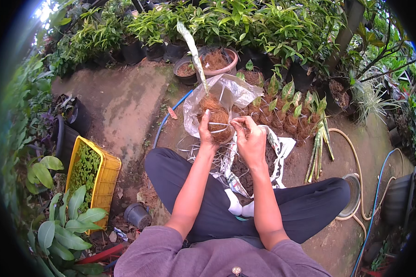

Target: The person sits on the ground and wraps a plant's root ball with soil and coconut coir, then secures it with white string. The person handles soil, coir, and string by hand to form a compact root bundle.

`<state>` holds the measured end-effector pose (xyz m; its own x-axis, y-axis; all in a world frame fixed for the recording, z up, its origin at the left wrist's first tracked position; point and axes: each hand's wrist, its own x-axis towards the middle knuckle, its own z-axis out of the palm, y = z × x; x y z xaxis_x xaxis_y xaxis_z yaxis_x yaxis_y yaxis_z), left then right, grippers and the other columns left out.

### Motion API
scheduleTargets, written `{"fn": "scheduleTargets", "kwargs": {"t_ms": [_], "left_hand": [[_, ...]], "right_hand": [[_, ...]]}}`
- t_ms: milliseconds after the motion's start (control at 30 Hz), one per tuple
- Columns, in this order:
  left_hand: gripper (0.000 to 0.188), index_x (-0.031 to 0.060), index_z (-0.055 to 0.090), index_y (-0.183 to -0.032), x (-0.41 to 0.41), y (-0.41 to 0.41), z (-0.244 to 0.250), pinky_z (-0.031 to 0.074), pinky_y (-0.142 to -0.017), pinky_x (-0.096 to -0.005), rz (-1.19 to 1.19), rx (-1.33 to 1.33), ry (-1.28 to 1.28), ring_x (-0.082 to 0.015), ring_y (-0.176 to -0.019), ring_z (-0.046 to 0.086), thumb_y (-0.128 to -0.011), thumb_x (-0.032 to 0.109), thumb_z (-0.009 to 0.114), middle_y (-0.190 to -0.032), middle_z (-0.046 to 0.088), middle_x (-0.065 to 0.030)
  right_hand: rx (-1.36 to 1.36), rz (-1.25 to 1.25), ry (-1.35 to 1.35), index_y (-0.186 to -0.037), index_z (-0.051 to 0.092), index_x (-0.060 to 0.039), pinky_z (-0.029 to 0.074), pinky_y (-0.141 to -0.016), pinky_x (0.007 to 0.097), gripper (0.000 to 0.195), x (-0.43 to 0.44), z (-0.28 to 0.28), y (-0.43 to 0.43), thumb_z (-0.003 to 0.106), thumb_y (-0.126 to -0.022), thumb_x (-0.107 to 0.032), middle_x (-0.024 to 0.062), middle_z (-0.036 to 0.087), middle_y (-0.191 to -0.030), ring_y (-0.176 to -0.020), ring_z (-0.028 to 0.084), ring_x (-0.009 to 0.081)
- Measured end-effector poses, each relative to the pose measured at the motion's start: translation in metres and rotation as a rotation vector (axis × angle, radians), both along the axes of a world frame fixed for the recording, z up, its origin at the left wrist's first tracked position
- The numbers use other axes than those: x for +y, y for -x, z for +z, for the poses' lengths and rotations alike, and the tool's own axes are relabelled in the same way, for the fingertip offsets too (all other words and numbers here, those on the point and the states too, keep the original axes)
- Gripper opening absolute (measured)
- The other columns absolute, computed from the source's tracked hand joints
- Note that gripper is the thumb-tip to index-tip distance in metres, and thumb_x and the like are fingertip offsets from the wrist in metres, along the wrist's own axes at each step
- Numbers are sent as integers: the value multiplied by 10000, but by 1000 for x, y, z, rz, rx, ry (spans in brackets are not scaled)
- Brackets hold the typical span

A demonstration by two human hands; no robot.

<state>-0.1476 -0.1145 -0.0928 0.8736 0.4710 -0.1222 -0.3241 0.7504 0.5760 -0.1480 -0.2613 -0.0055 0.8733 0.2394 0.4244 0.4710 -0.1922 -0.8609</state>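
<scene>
My left hand [207, 131] grips the side of a brown coconut-fibre root ball [222, 119], thumb upward. From its top a long pale mottled leaf [194, 52] leans away from me. White plastic string [219, 127] runs around the ball, and my right hand [248, 135] pinches it at the ball's right side. Behind the ball lies a clear plastic bag [242, 90]. Nearer my feet, an opened white sack [280, 155] holds dark soil [246, 176]. Loose string [190, 149] is scattered by my left knee.
Several fibre-wrapped plants [291, 119] stand right of the bag, beside cut long leaves [319, 149]. A yellow crate [104, 176] of seedlings is at left, near a small black pot [137, 215]. Hoses [353, 155] curl at right. Potted shrubs [222, 27] line the back.
</scene>
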Motion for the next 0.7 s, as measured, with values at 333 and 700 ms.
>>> {"fn": "scheduleTargets", "kwargs": {"t_ms": [333,700], "left_hand": [[658,9,533,-1300,-8,17,19,602,-816,-462,-226,-283,190,-348,-933,701,-954,568,535,-1113,670,-185],[498,1,624,-1110,-6,3,-26,538,-667,-267,145,53,-142,-154,-796,667,-1030,478,507,-994,689,-80]], "right_hand": [[520,292,-289,-1266,549,28,429,-630,188,348,21,-59,-6,680,-960,-74,-1,662,-763,-685,523,13],[201,-48,-18,-1222,566,85,560,-756,358,379,37,-41,15,678,-933,-134,216,740,-943,-899,744,309]]}}
